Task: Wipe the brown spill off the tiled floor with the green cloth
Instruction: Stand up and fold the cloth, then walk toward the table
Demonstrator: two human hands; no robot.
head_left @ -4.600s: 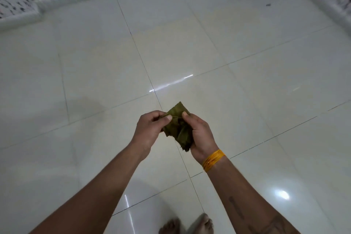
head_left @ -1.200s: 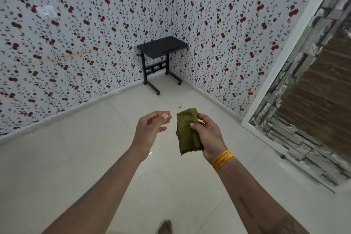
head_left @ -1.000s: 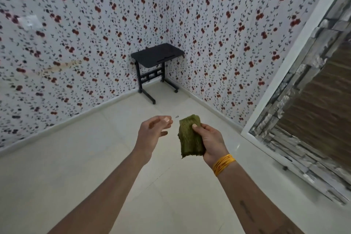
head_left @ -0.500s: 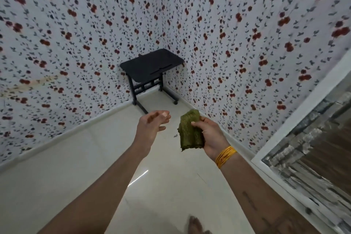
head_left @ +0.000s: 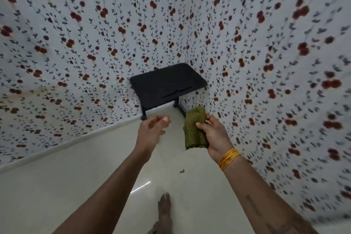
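Note:
My right hand (head_left: 214, 135) holds the folded green cloth (head_left: 194, 129) upright at chest height, thumb pressed on its front. My left hand (head_left: 152, 129) hovers a short way left of the cloth, fingers loosely curled, holding nothing and not touching it. Below the hands lies the pale tiled floor (head_left: 76, 176). A small dark speck (head_left: 182, 171) sits on the tiles under my right wrist. No brown spill shows on the visible floor.
A small black table (head_left: 167, 83) on thin legs stands in the corner ahead. Flowered wallpaper (head_left: 266, 62) covers both walls, which meet behind the table. My bare foot (head_left: 164, 209) is on the tiles at the bottom.
I have walked toward the corner, so the black table and walls loom closer. The doorway at right has left view. My hands keep the same pose with the cloth in the right one.

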